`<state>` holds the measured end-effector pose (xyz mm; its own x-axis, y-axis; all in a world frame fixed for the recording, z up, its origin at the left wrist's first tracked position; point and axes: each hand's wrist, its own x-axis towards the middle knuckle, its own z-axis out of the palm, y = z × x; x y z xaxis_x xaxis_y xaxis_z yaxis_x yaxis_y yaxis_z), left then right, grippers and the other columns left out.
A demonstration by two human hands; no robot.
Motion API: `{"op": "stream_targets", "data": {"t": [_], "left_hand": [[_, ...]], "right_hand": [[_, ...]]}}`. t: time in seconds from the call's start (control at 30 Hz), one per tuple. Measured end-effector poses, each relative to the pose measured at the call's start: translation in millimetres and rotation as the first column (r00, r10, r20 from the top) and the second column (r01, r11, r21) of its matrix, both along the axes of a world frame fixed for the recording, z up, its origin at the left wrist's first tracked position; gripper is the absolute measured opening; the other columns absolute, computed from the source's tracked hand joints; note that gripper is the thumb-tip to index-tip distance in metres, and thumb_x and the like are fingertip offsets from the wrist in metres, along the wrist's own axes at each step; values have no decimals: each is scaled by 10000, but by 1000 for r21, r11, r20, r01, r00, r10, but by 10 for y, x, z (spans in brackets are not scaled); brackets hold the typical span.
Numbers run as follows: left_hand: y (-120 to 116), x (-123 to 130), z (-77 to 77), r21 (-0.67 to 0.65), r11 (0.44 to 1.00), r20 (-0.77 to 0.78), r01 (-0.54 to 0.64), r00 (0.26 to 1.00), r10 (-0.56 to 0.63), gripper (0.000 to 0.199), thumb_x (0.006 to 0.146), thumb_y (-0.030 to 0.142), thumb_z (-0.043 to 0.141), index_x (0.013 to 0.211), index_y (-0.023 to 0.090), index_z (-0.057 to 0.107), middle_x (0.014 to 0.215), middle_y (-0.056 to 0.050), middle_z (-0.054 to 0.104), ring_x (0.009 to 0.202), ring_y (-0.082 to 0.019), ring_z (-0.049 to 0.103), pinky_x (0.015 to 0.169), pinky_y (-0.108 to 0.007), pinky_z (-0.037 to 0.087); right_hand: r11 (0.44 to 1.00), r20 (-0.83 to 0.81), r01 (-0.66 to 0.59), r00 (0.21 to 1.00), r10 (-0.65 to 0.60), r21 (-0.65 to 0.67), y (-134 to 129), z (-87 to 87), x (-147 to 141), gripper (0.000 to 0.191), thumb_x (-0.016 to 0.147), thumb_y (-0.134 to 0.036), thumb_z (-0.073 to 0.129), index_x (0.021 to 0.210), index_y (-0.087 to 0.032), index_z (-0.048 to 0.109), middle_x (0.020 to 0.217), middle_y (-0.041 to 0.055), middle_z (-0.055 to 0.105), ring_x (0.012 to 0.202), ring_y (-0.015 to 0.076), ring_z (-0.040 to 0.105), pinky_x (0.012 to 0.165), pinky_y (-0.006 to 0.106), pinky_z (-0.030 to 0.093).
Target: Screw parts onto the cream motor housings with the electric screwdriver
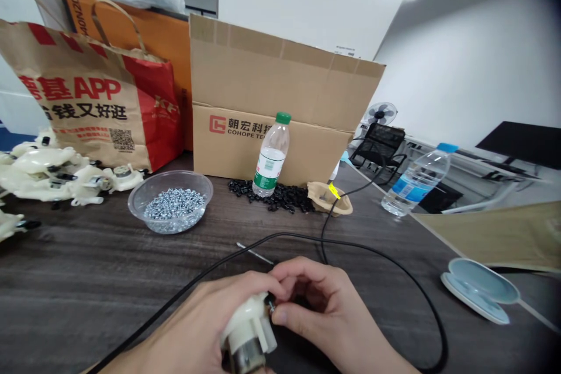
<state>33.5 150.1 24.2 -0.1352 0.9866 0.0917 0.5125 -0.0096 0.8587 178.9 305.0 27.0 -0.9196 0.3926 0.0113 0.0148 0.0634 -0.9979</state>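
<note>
Left hand (228, 307) is closed round a white plastic part (248, 320) with a dark cylindrical end, held over the bench's (109, 272) near side. Right hand (322, 301) pinches a tiny metal bit (272, 307), a screw I'd guess, at a black piece (267, 299) on that part's right side; fingers hide the exact seat. My advice: brace the white part in the left palm, keep the bit square to the face, start it by feel, don't force it if it tilts. Black cable (284, 235) loops behind both hands; keep it off the wrists. A thin metal rod (256, 254) lies just beyond the fingers. Farther out: clear bowl (135, 210) of silver screws (175, 205), small black pieces (291, 200) toward the far edge, white assemblies (48, 172) at left, open case (484, 283) by the right edge.
</note>
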Motion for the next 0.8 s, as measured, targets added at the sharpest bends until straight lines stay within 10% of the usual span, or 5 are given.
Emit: {"op": "stream_targets", "data": {"t": [0.8], "left_hand": [[-16,3,127,137,990,-228,34,974,-2,441,650,114,891,1038,224,714,1002,-3,771,890,-194,715,775,-232,524]], "right_hand": [[995,44,-87,995,85,40,22,74,32,272,786,-259,847,1029,-188,747,764,-20,611,723,117,540,703,235,436]]}}
